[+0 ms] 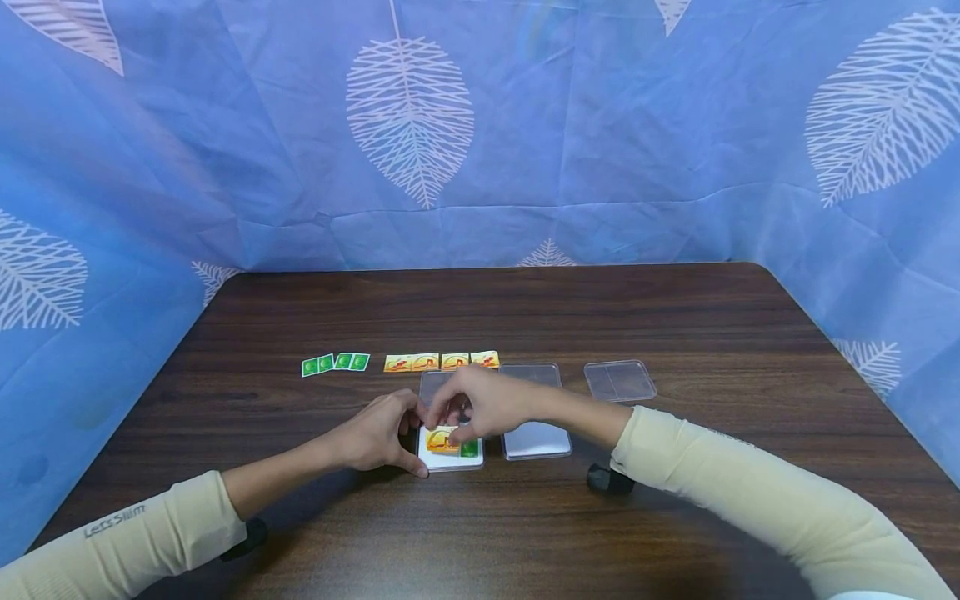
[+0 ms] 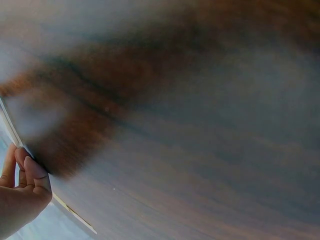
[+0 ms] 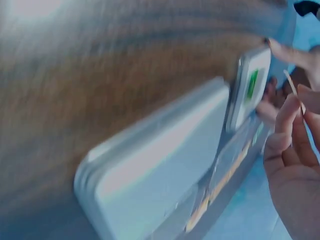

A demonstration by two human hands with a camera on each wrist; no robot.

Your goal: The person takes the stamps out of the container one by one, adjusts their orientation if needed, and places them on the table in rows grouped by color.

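Note:
My right hand pinches a small yellow-orange card between thumb and fingers. In the right wrist view that card is tilted up and seen nearly edge-on, off the box. Below it lies a shallow clear case with a white top, bearing a small green card on its right part. My left hand grips this case at its left side, thumb at the near corner and fingers toward the far one. In the left wrist view only part of the left hand shows, at the left edge.
Right of the case stands a second white-filled clear case. Clear lids lie behind and to the right. A row of yellow-orange cards and a row of green cards lie farther back on the dark wooden table.

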